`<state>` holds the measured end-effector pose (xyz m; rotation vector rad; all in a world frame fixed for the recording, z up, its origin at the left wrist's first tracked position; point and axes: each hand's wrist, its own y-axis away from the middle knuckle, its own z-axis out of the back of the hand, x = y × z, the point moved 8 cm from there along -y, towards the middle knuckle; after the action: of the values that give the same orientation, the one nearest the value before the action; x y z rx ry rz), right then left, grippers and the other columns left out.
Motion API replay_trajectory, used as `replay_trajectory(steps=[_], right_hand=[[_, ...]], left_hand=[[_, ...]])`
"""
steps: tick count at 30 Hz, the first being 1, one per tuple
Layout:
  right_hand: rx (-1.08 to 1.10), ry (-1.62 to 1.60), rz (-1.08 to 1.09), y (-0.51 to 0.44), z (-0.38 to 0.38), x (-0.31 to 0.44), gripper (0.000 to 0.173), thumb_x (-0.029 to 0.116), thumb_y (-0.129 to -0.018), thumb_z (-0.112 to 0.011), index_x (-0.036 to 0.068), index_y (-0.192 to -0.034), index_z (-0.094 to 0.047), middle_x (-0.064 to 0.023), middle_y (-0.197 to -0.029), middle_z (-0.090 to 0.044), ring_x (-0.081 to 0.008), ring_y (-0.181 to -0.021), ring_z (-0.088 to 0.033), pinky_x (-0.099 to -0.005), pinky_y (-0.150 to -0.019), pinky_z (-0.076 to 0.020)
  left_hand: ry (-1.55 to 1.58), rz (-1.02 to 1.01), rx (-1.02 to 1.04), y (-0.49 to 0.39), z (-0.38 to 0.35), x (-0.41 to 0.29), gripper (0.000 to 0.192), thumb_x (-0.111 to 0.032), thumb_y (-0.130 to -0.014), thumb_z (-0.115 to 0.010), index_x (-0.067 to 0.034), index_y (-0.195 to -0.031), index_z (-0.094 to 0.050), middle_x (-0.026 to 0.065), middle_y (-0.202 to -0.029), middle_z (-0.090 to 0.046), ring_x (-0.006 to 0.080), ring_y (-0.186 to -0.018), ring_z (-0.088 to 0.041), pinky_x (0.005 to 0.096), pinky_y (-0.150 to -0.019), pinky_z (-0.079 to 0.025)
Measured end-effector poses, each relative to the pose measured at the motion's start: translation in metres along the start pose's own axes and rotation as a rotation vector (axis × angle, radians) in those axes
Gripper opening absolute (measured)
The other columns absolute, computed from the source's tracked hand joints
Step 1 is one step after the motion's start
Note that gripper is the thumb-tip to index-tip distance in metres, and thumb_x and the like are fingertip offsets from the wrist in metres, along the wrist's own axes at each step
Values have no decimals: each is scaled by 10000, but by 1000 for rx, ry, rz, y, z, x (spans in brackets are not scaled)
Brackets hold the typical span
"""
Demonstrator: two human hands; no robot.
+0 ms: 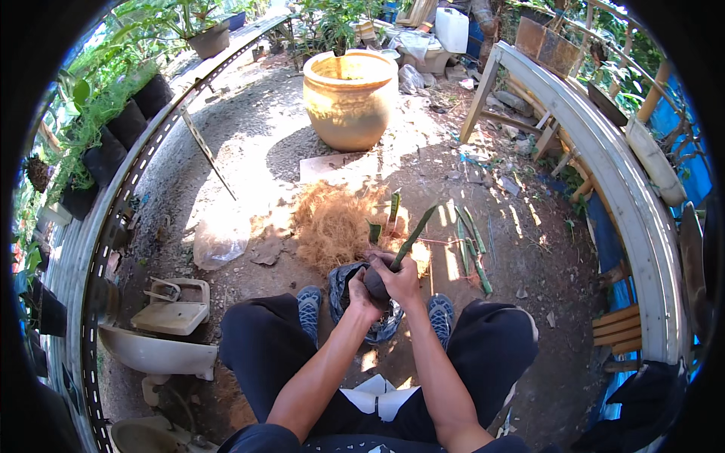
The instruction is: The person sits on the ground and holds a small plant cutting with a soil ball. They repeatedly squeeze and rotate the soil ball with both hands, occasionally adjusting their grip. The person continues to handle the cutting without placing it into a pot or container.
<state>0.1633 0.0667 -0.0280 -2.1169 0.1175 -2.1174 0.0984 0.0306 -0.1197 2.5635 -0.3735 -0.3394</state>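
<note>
Between my legs, my left hand [361, 295] cups a dark ball of soil [376, 283] from the left and below. My right hand [401, 278] closes around its right side, fingers over the top. A long green leaf cutting [416, 235], like snake plant, rises from the ball and leans right. Under both hands sits an open black plastic bag [338, 291], its contents mostly hidden. Just beyond lies a heap of brown coconut fibre [331, 226]. Two short leaf pieces stand by it, one nearer [374, 232] and one farther [395, 206].
Several cut leaves [473, 249] lie on the dirt to the right. A large clay pot [351, 105] stands ahead, and a clear plastic bag [221, 243] lies left. Ceramic basins [158, 348] sit at lower left. A metal-edged bench [144, 141] and a pale bench [617, 170] flank me.
</note>
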Motion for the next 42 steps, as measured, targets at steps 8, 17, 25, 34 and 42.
replay_trajectory(steps=[8,17,25,34,42], right_hand=[[-180,-87,-346,2,15,-16,442,359,-914,-637,-61,-802,-717,-125,-757,-711,-153,-677,-663,-287,-664,-522],[-14,-10,100,-1,0,7,348,309,-919,-644,-28,-952,-724,-121,-899,-725,-156,-853,-673,-286,-757,-504],[-176,15,-314,0,18,-20,408,378,-903,-655,-16,-824,-724,-82,-718,-701,-144,-657,-649,-275,-636,-492],[-49,-108,-15,-17,13,34,691,578,-940,-463,-58,-1179,-593,-177,-1175,-631,-222,-1159,-554,-339,-1030,-371],[-275,-201,-493,-18,24,-84,433,393,-976,-500,-16,-1052,-620,-106,-958,-691,-174,-864,-649,-321,-804,-486]], left_hand=[[-52,27,50,0,-7,4,370,-337,-974,-345,-77,-1086,-583,79,-1049,-657,213,-957,-644,380,-906,-503],[-14,-48,-55,7,-7,-6,428,-373,-990,-304,-69,-1103,-584,87,-1052,-653,230,-982,-632,393,-935,-481],[-222,47,-12,5,-11,2,370,-383,-990,-337,-134,-1121,-578,64,-1058,-640,223,-962,-634,428,-856,-519],[-420,71,-115,20,-51,-46,445,-440,-952,-342,-98,-1092,-590,96,-981,-658,251,-903,-649,469,-809,-527],[-547,-83,-92,21,-107,-111,378,-404,-929,-373,-110,-1045,-580,118,-946,-655,286,-837,-661,438,-673,-559]])
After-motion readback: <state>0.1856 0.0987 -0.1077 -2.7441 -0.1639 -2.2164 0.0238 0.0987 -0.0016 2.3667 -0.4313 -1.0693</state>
